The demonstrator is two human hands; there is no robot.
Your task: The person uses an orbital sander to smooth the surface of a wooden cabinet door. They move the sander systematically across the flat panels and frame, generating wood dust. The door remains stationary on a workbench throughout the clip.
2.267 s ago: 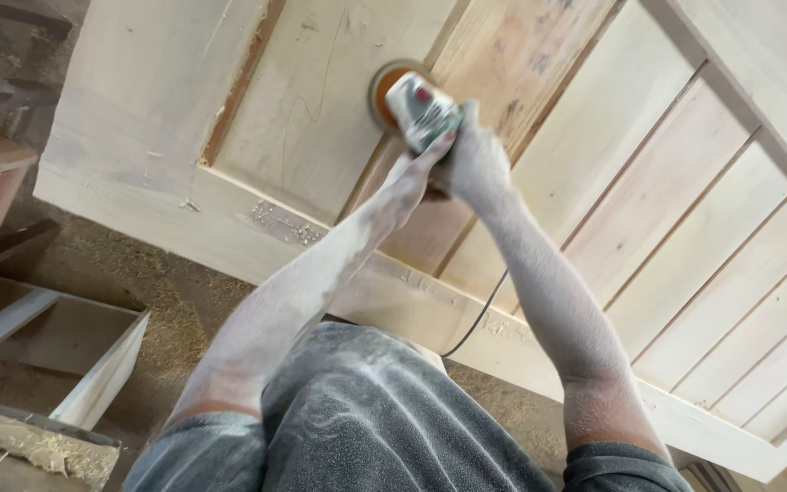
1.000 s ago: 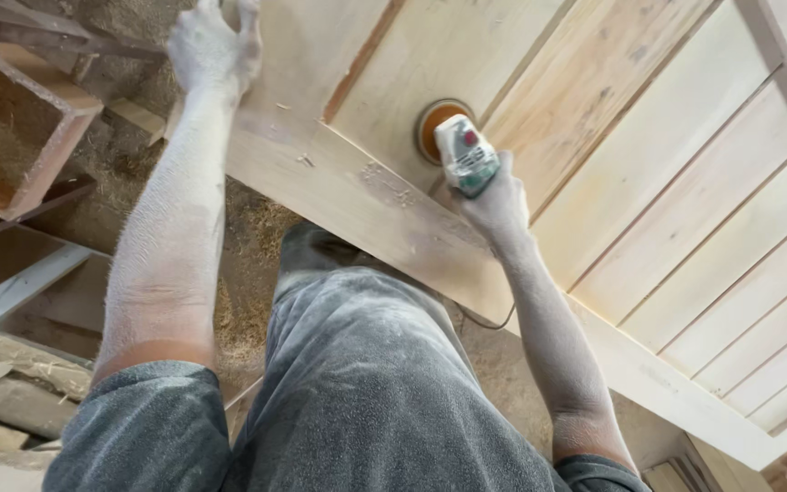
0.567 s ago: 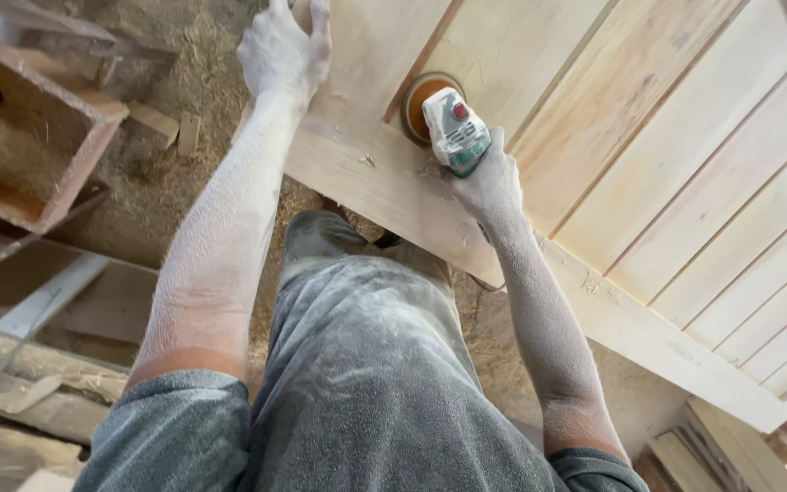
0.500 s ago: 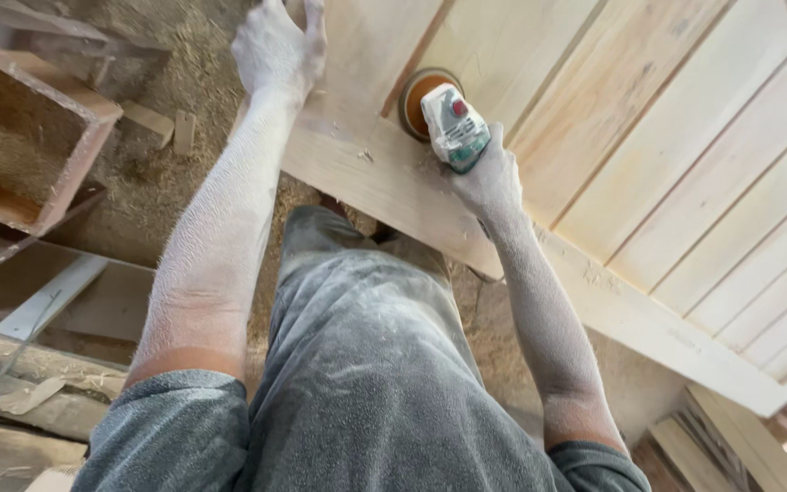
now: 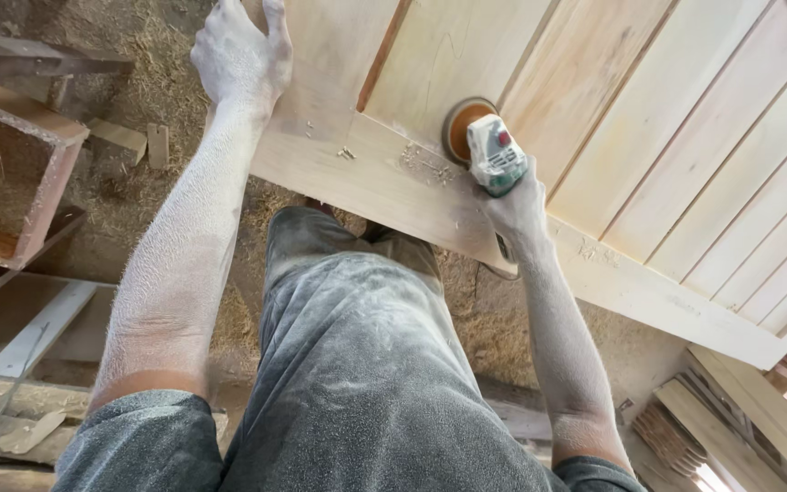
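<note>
While the right hand (image 5: 519,205) grips a green-and-white sander (image 5: 495,164), its orange disc flat on the pale door (image 5: 649,109) near the bottom rail, the left hand (image 5: 240,56) lies spread on the door's corner. Smooth slats look sanded; crumbs dot the rail. Sawdust coats both arms.

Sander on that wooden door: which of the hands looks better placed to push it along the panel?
Probably the right hand: it grips the sander. The left hand rests flat on the door edge.
</note>
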